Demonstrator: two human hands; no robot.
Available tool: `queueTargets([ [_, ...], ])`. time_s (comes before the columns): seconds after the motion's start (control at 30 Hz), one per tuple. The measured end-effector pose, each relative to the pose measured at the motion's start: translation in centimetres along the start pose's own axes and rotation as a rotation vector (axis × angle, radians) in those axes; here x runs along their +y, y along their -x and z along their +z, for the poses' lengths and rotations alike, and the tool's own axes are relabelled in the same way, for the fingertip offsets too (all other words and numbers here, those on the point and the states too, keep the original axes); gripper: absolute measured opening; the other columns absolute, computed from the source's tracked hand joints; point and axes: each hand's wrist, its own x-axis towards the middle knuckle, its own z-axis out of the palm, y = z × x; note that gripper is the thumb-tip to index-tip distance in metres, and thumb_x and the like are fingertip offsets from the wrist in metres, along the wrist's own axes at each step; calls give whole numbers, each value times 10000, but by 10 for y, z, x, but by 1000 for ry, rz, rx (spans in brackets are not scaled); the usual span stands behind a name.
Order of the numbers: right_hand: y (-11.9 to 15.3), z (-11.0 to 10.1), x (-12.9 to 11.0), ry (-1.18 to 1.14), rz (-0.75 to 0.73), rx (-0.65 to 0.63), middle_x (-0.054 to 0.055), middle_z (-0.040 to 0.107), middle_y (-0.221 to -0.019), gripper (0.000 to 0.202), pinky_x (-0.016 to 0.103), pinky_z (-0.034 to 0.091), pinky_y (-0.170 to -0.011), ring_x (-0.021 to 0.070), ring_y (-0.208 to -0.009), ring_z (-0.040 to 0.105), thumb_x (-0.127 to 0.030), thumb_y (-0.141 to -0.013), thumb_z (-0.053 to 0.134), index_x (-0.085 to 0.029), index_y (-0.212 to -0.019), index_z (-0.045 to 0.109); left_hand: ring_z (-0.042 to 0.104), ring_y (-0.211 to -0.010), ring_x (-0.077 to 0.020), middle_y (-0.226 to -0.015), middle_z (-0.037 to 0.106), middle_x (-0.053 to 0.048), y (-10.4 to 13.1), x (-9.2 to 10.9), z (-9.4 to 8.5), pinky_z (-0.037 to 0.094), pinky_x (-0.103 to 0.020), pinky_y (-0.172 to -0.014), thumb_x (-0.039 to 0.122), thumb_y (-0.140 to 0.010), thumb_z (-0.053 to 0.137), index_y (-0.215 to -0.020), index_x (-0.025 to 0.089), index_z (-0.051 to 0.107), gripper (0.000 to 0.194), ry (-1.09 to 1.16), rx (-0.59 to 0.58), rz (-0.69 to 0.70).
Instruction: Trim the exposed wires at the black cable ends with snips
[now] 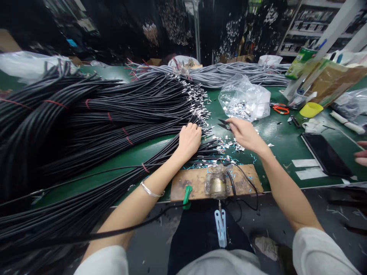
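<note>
My left hand (190,138), a bracelet on its wrist, is closed over the front bundle of black cables (169,147) near the stripped ends. My right hand (243,133) is closed around small dark-bladed scissors (225,124). Their two pointed blades stand apart and face left toward the cable ends; the handles are hidden in my palm. Beyond my left hand lies a large heap of black cables (129,103) with white and silvery ends. Below my hands, a wooden board (189,181) carries a small metal device (218,185) wrapped in clear film.
Grey cables (229,72) run along the back. A clear plastic bag (243,99) of scraps and orange-handled scissors (280,109) lie beyond my right hand. A phone (327,152) is at right, with another person's hand (361,153) at the edge. Blue and white clippings litter the green table (275,164).
</note>
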Motion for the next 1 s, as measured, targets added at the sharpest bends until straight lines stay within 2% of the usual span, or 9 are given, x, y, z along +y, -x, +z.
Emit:
queueTargets([
  [0.13, 2, 7, -5, -50, 100, 90, 74, 651, -842, 359, 278, 398, -660, 164, -708, 553, -424, -847, 542, -134, -1039, 628, 543, -924, -240, -948, 611, -130, -3, 4, 1, 443, -358, -805, 164, -880, 412, -1001, 122, 623, 247, 74, 100, 15],
  [0.2, 3, 9, -9, -70, 132, 129, 42, 643, -763, 320, 257, 376, -613, 138, -641, 527, -423, -795, 615, -146, -949, 662, 537, -953, -214, -1014, 603, -117, 1, 4, -3, 451, -331, -823, 184, -902, 398, -1077, 135, 605, 276, 122, 164, 20],
  [0.33, 6, 12, -16, -147, 144, 130, 8, 629, -661, 204, 242, 361, -581, 111, -585, 508, -323, -829, 571, -161, -785, 687, 551, -908, -183, -1009, 603, -99, 12, 4, -13, 466, -311, -819, 241, -907, 450, -1071, 159, 637, 262, 292, 346, 38],
  [0.5, 7, 20, -20, -276, 120, 112, 43, 683, -796, 190, 250, 418, -635, 137, -694, 572, -292, -825, 572, -151, -856, 695, 591, -775, -137, -920, 661, -54, 18, 13, -25, 468, -261, -768, 251, -917, 447, -1160, 175, 598, 295, 465, 282, 68],
  [0.63, 8, 24, -23, -368, 83, 112, 29, 671, -791, 198, 235, 407, -613, 124, -688, 556, -315, -832, 569, -158, -862, 687, 594, -768, -118, -944, 660, -42, 22, 23, -34, 469, -221, -724, 292, -908, 477, -1263, 185, 512, 372, 577, 277, 124],
  [0.73, 9, 23, -26, -416, 81, 112, 14, 643, -728, 261, 228, 362, -565, 105, -629, 503, -382, -841, 565, -151, -807, 682, 560, -707, -103, -894, 633, -28, 24, 26, -39, 457, -208, -693, 274, -923, 441, -1331, 216, 449, 413, 535, 301, 176],
  [0.83, 10, 21, -28, -457, 117, 144, -7, 593, -665, 324, 231, 309, -521, 84, -559, 423, -435, -857, 538, -150, -782, 672, 544, -671, -102, -834, 616, -32, 24, 26, -43, 448, -211, -664, 250, -923, 428, -1233, 189, 555, 340, 480, 318, 164],
  [0.93, 11, 20, -30, -478, 146, 183, -20, 540, -617, 335, 236, 281, -498, 77, -523, 376, -441, -868, 520, -153, -782, 666, 562, -640, -109, -760, 636, -32, 23, 25, -45, 459, -221, -638, 262, -879, 511, -975, 152, 676, 221, 547, 353, 47],
  [1.0, 12, 20, -31, -497, 146, 184, -14, 558, -638, 322, 235, 312, -513, 83, -540, 413, -443, -859, 534, -156, -794, 664, 570, -609, -109, -712, 643, -22, 23, 25, -47, 465, -226, -614, 279, -844, 568, -832, 152, 687, 174, 628, 368, -40],
])
